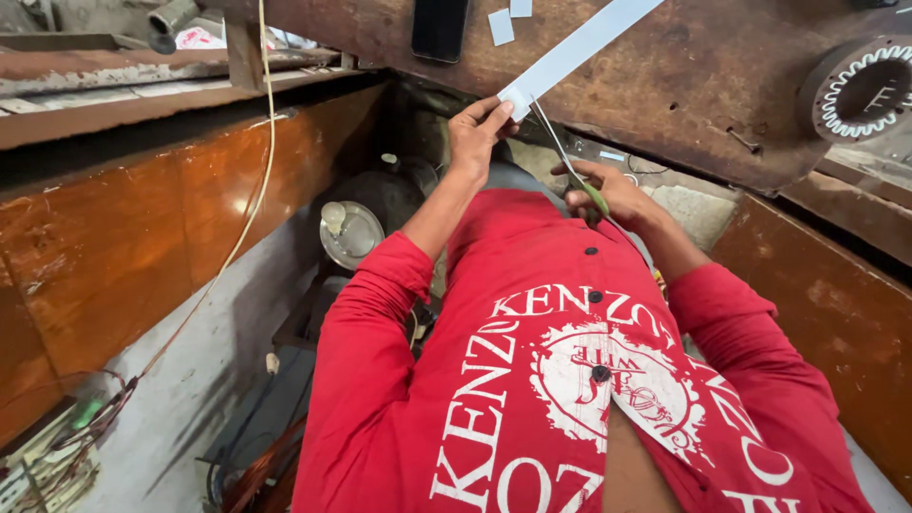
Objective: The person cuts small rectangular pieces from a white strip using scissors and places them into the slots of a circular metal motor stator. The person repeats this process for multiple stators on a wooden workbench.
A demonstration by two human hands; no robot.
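Seen from above: a worn, rust-brown bench (665, 85) across the top, its near edge running diagonally down toward the right. At the far right corner, a round metal stator core (860, 90) with white-lined slots, flat on the bench top. Near the far edge, a dark phone (440, 27) lying face up, two small cut white pieces (501, 26) just beside it. Stretched over the bench and past its near edge, a long white paper strip (579, 49), its lower end pinched between thumb and curled fingers of the left hand (475, 133). Just beside it, the right hand (613, 195) closed around the green handles of scissors (570, 161), blades slightly parted, tips touching the strip's end at the near edge.
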